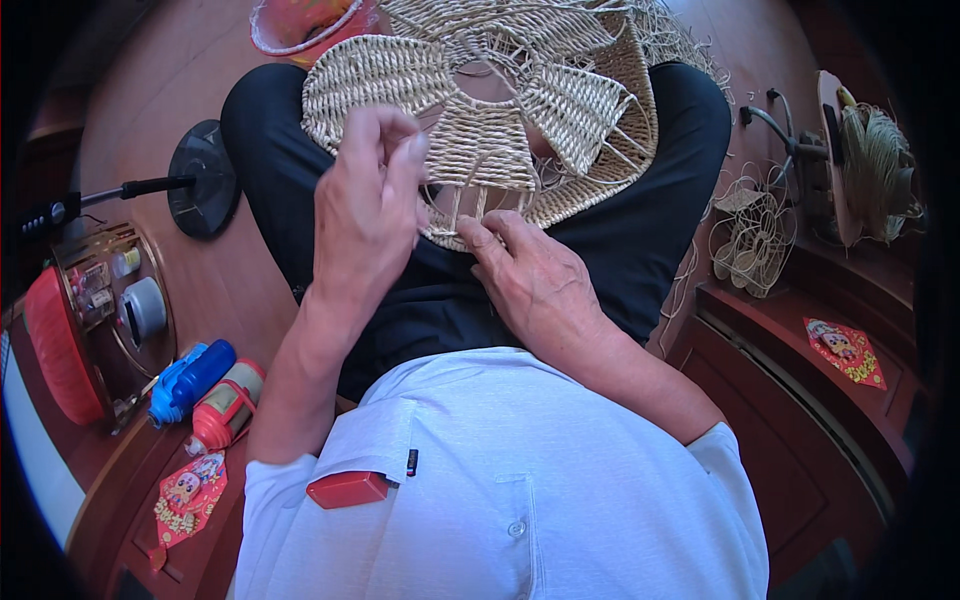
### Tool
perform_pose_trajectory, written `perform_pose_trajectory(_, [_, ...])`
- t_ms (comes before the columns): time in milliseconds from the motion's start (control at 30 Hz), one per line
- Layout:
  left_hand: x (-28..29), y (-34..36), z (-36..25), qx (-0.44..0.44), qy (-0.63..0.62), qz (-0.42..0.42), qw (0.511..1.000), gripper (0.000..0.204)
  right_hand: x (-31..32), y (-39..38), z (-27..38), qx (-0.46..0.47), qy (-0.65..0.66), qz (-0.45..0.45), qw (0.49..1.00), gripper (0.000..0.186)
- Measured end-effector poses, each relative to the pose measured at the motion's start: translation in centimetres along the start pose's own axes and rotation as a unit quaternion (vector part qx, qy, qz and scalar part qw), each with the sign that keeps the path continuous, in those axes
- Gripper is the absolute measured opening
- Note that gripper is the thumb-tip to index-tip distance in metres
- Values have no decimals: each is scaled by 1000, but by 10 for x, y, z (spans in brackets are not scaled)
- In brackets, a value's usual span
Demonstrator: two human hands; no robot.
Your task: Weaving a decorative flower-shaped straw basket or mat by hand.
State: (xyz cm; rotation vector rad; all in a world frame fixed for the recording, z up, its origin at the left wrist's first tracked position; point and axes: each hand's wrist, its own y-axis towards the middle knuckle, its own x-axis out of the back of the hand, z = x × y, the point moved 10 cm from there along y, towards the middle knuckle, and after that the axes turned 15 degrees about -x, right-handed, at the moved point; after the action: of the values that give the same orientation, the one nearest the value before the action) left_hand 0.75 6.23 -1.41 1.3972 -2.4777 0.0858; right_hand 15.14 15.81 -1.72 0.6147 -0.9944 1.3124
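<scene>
Bare hands work a light, springy woven piece (488, 140)

The woven piece lies across the dark trousers (690, 150), its panels spread around a round hole. It should handle as light, with stiff panels and thin strands that flex and may slip. The bare uprights (482, 203) at its near edge look easiest to bend, so the rim (450, 238) beside them seems the surer hold.

The right hand (545, 275) has its bent fingertips on that near rim; whether they pinch or merely press, I cannot tell. The left hand (365, 205) is raised at the piece's left side, fingers curled and thumb close to them; I cannot tell whether they hold a strand. The near panel sits between the hands, just beyond the right fingertips.
</scene>
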Motion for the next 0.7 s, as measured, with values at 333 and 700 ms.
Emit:
perform_pose_trajectory(333, [-39, -34, 19, 9, 106, 127, 986, 20, 2, 1, -9, -35, 99, 3, 995, 44])
perform_pose_trajectory(700, [-27, -37, -2, -77, 167, 93, 978, 25, 5, -1, -10, -34, 114, -17, 993, 44])
